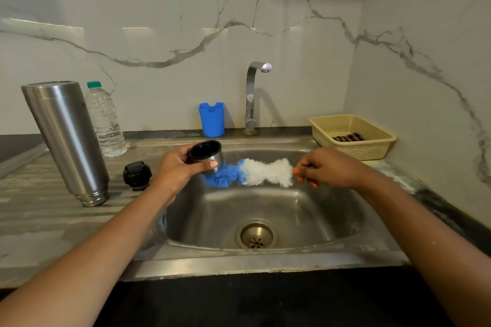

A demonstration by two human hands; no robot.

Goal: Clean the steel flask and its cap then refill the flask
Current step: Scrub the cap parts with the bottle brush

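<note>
I am holding the cap (206, 152) over the left edge of the sink (265, 260). My left grip (178, 170) is curled round its steel wall, with the thumb across the front and the black mouth facing up. My right grip (326, 167) is pinching the orange handle of the brush (255, 175) above the basin, and the brush's blue end is lying just under the cap, not inside it. The flask (66, 138) is standing mouth-down on the worktop left of the sink, with the stopper (137, 175) between it and the sink. I am judging the cap scrub barely begun. My worry is the grip on that smooth wall: pushing the brush in could twist the cap loose into the basin. My left forearm is also passing near the flask, and a nudge could topple it.
</note>
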